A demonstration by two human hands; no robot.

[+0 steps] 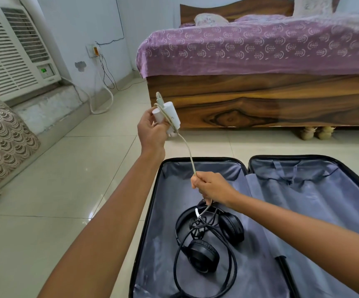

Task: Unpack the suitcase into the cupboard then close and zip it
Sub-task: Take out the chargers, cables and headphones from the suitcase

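The suitcase [247,211] lies open flat on the tiled floor [55,190] in front of the bed [260,82]. The left hand [150,127] is raised above the floor, gripping a white charger [167,117] with part of its cable [188,151] wrapped around it. The cable runs down to the right hand [210,188], which pinches it above the case. Black headphones [208,237] with a tangled cord rest in the left half of the suitcase
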